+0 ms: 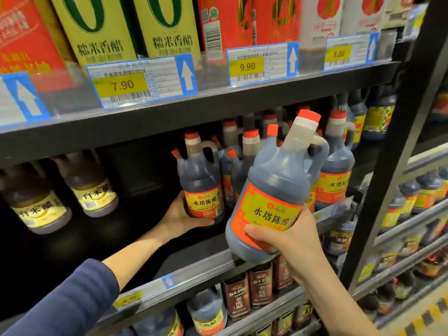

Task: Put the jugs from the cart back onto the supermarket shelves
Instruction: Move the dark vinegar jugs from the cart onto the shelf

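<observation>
Jugs: two dark vinegar jugs with red caps, one in each of my hands.
Left hand (pixel 184 215): fingers curled round the base of the upright jug (pixel 202 187), which is on or just above the middle shelf (pixel 194 270); I cannot tell which.
Right hand (pixel 288 241): clamped round the bottom of the tilted jug (pixel 274 192), held in the air in front of the shelf edge.
Step, as I judge it: seat the upright jug beside the matching row (pixel 334 170) with its label outward, then straighten the tilted jug before sliding it in.

Bright overhead light, dark shelf recess, edges warped
</observation>
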Action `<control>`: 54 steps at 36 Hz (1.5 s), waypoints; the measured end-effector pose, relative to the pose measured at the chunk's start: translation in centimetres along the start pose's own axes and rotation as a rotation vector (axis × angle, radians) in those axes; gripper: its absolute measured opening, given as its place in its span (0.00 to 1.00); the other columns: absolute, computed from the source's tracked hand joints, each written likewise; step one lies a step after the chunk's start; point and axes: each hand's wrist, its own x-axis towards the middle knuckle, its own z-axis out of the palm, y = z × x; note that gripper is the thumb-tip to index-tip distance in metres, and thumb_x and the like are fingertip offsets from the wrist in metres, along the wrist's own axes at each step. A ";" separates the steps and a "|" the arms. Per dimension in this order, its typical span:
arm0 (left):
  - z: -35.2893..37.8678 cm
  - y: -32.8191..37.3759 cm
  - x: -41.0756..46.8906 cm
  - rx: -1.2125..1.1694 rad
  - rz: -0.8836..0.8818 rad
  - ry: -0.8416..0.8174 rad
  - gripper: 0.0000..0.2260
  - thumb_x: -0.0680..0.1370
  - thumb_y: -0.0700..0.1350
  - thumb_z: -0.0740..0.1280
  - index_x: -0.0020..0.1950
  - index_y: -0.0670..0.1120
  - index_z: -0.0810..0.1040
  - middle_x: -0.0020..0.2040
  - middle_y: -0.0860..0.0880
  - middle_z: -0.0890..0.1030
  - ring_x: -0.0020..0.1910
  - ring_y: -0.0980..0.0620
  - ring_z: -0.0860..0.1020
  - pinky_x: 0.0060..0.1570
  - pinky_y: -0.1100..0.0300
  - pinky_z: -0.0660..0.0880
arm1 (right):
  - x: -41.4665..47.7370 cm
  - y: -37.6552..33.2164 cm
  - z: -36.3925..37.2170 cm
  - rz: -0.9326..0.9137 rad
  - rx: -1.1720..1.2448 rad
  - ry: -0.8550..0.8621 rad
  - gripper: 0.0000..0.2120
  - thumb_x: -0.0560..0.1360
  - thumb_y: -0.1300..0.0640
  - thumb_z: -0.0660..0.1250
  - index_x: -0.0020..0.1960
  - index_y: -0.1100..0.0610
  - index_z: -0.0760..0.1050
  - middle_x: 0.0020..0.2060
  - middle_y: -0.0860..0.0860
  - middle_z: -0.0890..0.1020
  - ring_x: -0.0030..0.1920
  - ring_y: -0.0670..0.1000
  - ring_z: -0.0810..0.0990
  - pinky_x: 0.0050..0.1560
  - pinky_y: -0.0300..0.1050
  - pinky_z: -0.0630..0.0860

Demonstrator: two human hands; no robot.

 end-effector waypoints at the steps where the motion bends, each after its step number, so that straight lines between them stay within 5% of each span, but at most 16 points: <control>1: 0.0 0.1 0.0 -0.007 0.004 -0.003 0.46 0.53 0.47 0.83 0.68 0.44 0.67 0.58 0.49 0.81 0.57 0.54 0.80 0.58 0.55 0.77 | 0.1 0.0 0.0 0.000 0.000 0.000 0.48 0.42 0.50 0.81 0.60 0.59 0.73 0.49 0.55 0.84 0.48 0.53 0.84 0.49 0.54 0.81; 6: -0.2 0.5 -0.1 -0.014 0.022 -0.040 0.41 0.57 0.42 0.83 0.66 0.48 0.69 0.56 0.51 0.81 0.55 0.57 0.79 0.54 0.61 0.76 | 0.1 -0.2 0.1 0.003 0.020 -0.008 0.46 0.42 0.52 0.81 0.59 0.61 0.73 0.48 0.57 0.84 0.48 0.55 0.84 0.49 0.56 0.81; 11: -1.2 0.4 0.5 0.001 -0.024 -0.105 0.44 0.57 0.43 0.83 0.69 0.46 0.68 0.58 0.50 0.80 0.59 0.54 0.78 0.62 0.52 0.75 | 0.2 -0.4 0.1 0.005 0.022 -0.024 0.47 0.42 0.51 0.81 0.59 0.60 0.73 0.48 0.56 0.84 0.48 0.54 0.84 0.47 0.51 0.81; 16: -1.2 0.6 0.6 -0.016 -0.036 -0.108 0.54 0.47 0.60 0.82 0.69 0.47 0.68 0.58 0.50 0.80 0.59 0.54 0.78 0.60 0.55 0.75 | 0.1 -0.5 0.1 0.005 0.006 -0.033 0.47 0.42 0.50 0.81 0.60 0.59 0.72 0.49 0.55 0.84 0.49 0.53 0.84 0.48 0.52 0.81; 22: -0.3 0.4 0.6 -0.034 -0.033 0.006 0.50 0.48 0.51 0.83 0.67 0.44 0.69 0.58 0.47 0.80 0.57 0.52 0.79 0.58 0.56 0.76 | 0.1 -0.6 0.1 0.012 -0.002 -0.040 0.48 0.41 0.50 0.81 0.60 0.59 0.73 0.48 0.55 0.84 0.48 0.52 0.84 0.45 0.48 0.81; 28: -0.1 0.2 0.7 -0.012 -0.051 0.082 0.49 0.47 0.55 0.81 0.65 0.43 0.71 0.56 0.46 0.82 0.56 0.50 0.80 0.58 0.53 0.76 | 0.0 -0.6 0.3 0.008 -0.008 -0.031 0.47 0.41 0.50 0.80 0.59 0.56 0.72 0.48 0.53 0.84 0.47 0.50 0.84 0.45 0.47 0.81; 34: -0.1 0.3 0.8 0.015 -0.037 0.077 0.40 0.56 0.40 0.84 0.65 0.44 0.71 0.56 0.46 0.81 0.54 0.54 0.79 0.57 0.55 0.76 | -0.1 -0.9 0.4 0.000 -0.013 -0.038 0.48 0.41 0.50 0.81 0.60 0.56 0.71 0.49 0.53 0.84 0.48 0.51 0.84 0.48 0.52 0.81; 38: -0.3 0.4 0.9 0.024 -0.023 0.044 0.42 0.54 0.43 0.84 0.65 0.47 0.71 0.55 0.51 0.81 0.53 0.57 0.79 0.54 0.60 0.75 | -0.3 -0.9 0.5 0.002 -0.016 -0.036 0.48 0.42 0.50 0.81 0.60 0.56 0.71 0.50 0.54 0.83 0.49 0.53 0.84 0.50 0.55 0.81; 45: -0.2 1.3 0.3 0.025 -0.047 -0.008 0.49 0.53 0.48 0.83 0.70 0.44 0.65 0.60 0.47 0.79 0.58 0.53 0.78 0.55 0.61 0.75 | -0.8 -1.3 0.5 -0.002 -0.052 -0.038 0.48 0.41 0.50 0.81 0.60 0.55 0.71 0.50 0.53 0.83 0.49 0.53 0.84 0.50 0.56 0.81; 48: -0.2 2.3 -0.1 0.041 -0.088 -0.037 0.49 0.56 0.46 0.83 0.72 0.45 0.62 0.61 0.47 0.78 0.60 0.51 0.77 0.62 0.53 0.74 | -1.1 -1.5 0.7 -0.003 -0.054 -0.049 0.48 0.41 0.50 0.81 0.60 0.54 0.71 0.49 0.53 0.83 0.49 0.52 0.84 0.49 0.55 0.81; 52: -0.4 4.1 -2.2 -0.014 -0.198 0.084 0.52 0.55 0.56 0.83 0.73 0.45 0.63 0.67 0.49 0.74 0.64 0.50 0.74 0.65 0.52 0.71 | -1.6 -1.6 0.7 -0.009 -0.051 -0.062 0.46 0.41 0.49 0.80 0.58 0.53 0.71 0.49 0.52 0.83 0.47 0.49 0.84 0.45 0.47 0.82; 54: 0.0 5.7 -4.4 -0.044 -0.165 0.169 0.49 0.63 0.54 0.80 0.77 0.47 0.58 0.73 0.48 0.67 0.70 0.51 0.68 0.68 0.56 0.66 | -1.8 -1.7 0.8 -0.019 -0.052 -0.071 0.46 0.41 0.49 0.80 0.58 0.52 0.71 0.49 0.51 0.83 0.47 0.47 0.84 0.43 0.44 0.81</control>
